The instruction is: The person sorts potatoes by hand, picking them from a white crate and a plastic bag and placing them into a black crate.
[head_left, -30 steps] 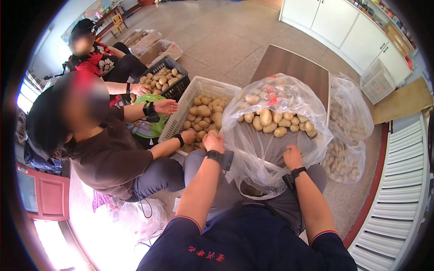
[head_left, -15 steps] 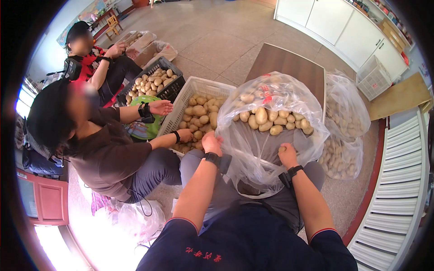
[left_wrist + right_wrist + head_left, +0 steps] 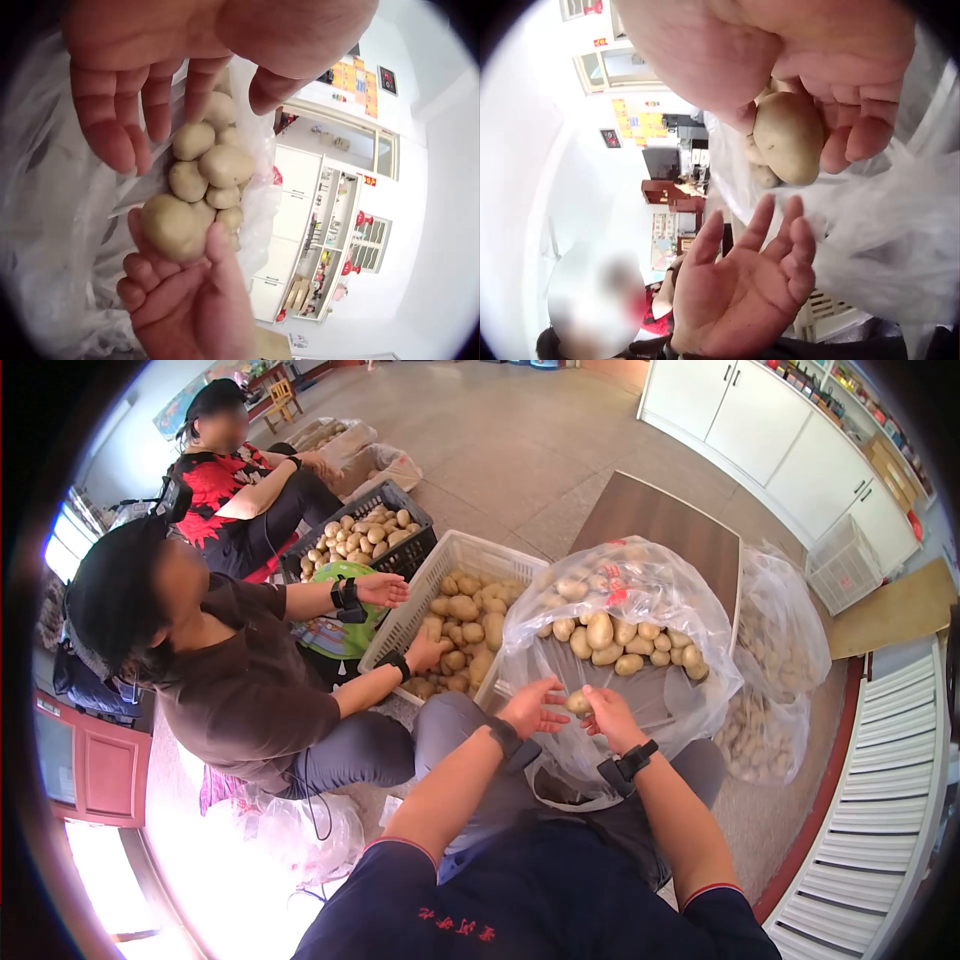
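Navy short-sleeved shirt (image 3: 600,895), thin red trim (image 3: 712,887) at sleeve hems, red characters (image 3: 470,923) on chest, grey trousers (image 3: 452,732), black strap (image 3: 645,752) with boxy module (image 3: 614,777) at right wrist

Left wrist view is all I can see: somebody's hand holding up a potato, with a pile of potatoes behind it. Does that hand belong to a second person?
Observer: No. In the head view, it is the camera wearer's own right hand that holds the potato.
Visitor: What's beside the clear plastic bag?
Observer: On its left, a white crate with more potatoes in it.
Visitor: Is anyone sitting near there?
Observer: Yes, a person in a brown shirt sits beside that crate.
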{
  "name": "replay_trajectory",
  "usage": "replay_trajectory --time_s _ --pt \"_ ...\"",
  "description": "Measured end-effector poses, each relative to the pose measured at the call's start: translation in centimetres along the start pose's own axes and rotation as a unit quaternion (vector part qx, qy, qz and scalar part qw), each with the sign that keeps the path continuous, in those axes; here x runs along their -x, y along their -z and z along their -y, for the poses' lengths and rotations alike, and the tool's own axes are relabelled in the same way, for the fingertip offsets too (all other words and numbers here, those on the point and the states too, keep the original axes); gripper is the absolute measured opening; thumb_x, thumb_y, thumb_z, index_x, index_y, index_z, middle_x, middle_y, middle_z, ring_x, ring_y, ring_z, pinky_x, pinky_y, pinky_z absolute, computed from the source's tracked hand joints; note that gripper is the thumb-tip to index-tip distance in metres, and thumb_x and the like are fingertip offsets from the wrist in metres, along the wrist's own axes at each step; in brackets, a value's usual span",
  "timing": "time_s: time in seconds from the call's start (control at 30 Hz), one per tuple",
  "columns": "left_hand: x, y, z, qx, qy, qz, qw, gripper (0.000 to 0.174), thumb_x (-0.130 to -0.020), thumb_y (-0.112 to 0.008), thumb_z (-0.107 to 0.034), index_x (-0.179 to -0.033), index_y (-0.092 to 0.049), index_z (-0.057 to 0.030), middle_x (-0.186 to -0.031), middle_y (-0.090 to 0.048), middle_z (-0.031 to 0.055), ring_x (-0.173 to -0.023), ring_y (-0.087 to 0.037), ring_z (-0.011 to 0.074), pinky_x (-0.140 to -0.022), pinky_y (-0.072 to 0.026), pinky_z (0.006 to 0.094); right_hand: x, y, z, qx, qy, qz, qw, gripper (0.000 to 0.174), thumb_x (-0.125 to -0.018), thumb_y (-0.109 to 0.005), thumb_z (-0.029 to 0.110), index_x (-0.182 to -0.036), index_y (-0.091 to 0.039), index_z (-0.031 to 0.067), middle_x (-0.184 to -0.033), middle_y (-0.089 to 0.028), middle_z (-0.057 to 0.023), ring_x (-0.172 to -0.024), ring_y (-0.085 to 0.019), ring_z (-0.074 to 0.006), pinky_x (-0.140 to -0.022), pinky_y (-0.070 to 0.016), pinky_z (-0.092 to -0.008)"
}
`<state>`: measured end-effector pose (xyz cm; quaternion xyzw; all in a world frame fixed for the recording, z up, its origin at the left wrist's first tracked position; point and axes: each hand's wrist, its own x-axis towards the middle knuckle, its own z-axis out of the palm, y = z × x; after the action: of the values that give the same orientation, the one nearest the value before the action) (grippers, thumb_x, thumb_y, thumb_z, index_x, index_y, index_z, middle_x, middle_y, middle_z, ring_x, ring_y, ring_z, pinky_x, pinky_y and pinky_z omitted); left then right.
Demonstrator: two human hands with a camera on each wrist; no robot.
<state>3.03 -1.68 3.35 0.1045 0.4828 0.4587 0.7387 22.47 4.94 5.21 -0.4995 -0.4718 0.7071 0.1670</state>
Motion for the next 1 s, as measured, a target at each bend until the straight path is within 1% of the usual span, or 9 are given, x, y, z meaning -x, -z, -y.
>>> replay_trajectory --time_s 0.17,0.37,0.43,0.53,0.57,0.6,0.7,0.83,1.0 --pt "-1.3 0.8 0.5 0.039 0.010 0.006 0.999 0.035 -0.096 -0.054 -0.039 -0.117 -0.055 -0.0112 -0.107 -0.060 0.0097 -0.079 -0.064 0.0247 -0.063 -0.0520 0.0364 -0.2 -1.3 0.9 0.198 0.160 -0.016 0.967 0.047 -0.099 -0.049 0.044 -0.089 -0.063 0.0007 -0.072 -0.063 -0.0064 -0.062 -0.059 -0.0144 -0.054 -0.0467 -0.0278" --pt "-1.6 1.1 0.6 0.045 -0.050 -0.014 0.998 0.023 -0.092 -0.059 -0.030 -0.103 -0.061 -0.0097 -0.091 -0.063 0.0063 -0.069 -0.059 0.0181 -0.057 -0.0491 0.0334 8.6 -1.6 10.9 0.015 0.313 0.096 0.945 0.046 -0.102 -0.045 0.033 -0.070 -0.058 0.0028 -0.055 -0.044 0.0000 -0.053 -0.046 -0.0111 -0.075 -0.0498 -0.0329" --pt "-1.7 1.0 0.6 0.040 -0.070 -0.031 0.996 0.022 -0.091 -0.060 -0.028 -0.103 -0.061 -0.0091 -0.092 -0.063 0.0059 -0.069 -0.060 0.0185 -0.057 -0.0487 0.0318 13.4 -1.7 15.5 0.039 0.458 0.183 0.869 0.034 -0.097 -0.046 0.016 -0.064 -0.049 0.0060 -0.053 -0.045 -0.0003 -0.051 -0.046 -0.0122 -0.089 -0.0486 -0.0424" --pt "-2.7 1.8 1.2 0.044 -0.095 -0.015 0.994 0.023 -0.091 -0.061 -0.027 -0.104 -0.061 -0.0084 -0.092 -0.063 0.0054 -0.070 -0.060 0.0187 -0.057 -0.0483 0.0313 24.0 -3.4 20.5 -0.022 0.522 0.191 0.831 0.045 -0.096 -0.051 0.036 -0.058 -0.047 0.0109 -0.052 -0.045 -0.0003 -0.047 -0.045 -0.0176 -0.087 -0.0449 -0.0513" --pt "-1.5 1.1 0.7 0.013 -0.097 -0.035 0.995 0.023 -0.090 -0.061 -0.027 -0.104 -0.061 -0.0085 -0.093 -0.063 0.0052 -0.071 -0.060 0.0191 -0.058 -0.0480 0.0320 23.5 -2.6 22.5 0.042 0.664 0.361 0.653 0.048 -0.093 -0.055 0.036 -0.053 -0.045 0.0124 -0.050 -0.044 -0.0009 -0.044 -0.044 -0.0185 -0.073 -0.0483 -0.0467" --pt "-1.4 1.1 0.6 0.012 -0.092 -0.034 0.995 0.023 -0.090 -0.061 -0.027 -0.104 -0.061 -0.0085 -0.093 -0.063 0.0052 -0.071 -0.060 0.0191 -0.058 -0.0480 0.0320 25.7 -4.3 20.9 -0.125 0.714 0.271 0.633 0.045 -0.088 -0.059 0.030 -0.050 -0.043 0.0131 -0.047 -0.043 -0.0009 -0.040 -0.043 -0.0187 -0.055 -0.0459 -0.0398" --pt "-1.4 1.0 0.5 0.035 -0.080 -0.042 0.995 0.020 -0.092 -0.060 -0.024 -0.103 -0.061 -0.0076 -0.093 -0.064 0.0066 -0.070 -0.061 0.0208 -0.056 -0.0486 0.0313 28.6 -3.9 24.3 -0.136 0.704 0.457 0.527 0.047 -0.103 -0.043 0.024 -0.058 -0.052 0.0133 -0.058 -0.054 -0.0052 -0.057 -0.062 -0.0233 -0.089 -0.0567 -0.0373" --pt "-1.1 0.9 0.3 0.031 -0.088 -0.053 0.994 0.021 -0.093 -0.060 -0.025 -0.104 -0.061 -0.0077 -0.094 -0.064 0.0062 -0.069 -0.061 0.0210 -0.056 -0.0480 0.0323 31.5 -4.7 22.9 -0.203 0.669 0.420 0.579 0.047 -0.103 -0.039 0.016 -0.058 -0.051 0.0086 -0.058 -0.053 -0.0075 -0.058 -0.062 -0.0226 -0.092 -0.0563 -0.0438" --pt "-1.2 1.2 0.3 0.035 -0.101 -0.053 0.993 0.020 -0.092 -0.061 -0.025 -0.103 -0.061 -0.0081 -0.094 -0.064 0.0061 -0.070 -0.061 0.0208 -0.058 -0.0482 0.0333 30.2 -4.1 24.3 -0.193 0.598 0.572 0.527 0.046 -0.102 -0.040 0.014 -0.057 -0.050 0.0091 -0.058 -0.051 -0.0069 -0.057 -0.060 -0.0226 -0.092 -0.0561 -0.0449"
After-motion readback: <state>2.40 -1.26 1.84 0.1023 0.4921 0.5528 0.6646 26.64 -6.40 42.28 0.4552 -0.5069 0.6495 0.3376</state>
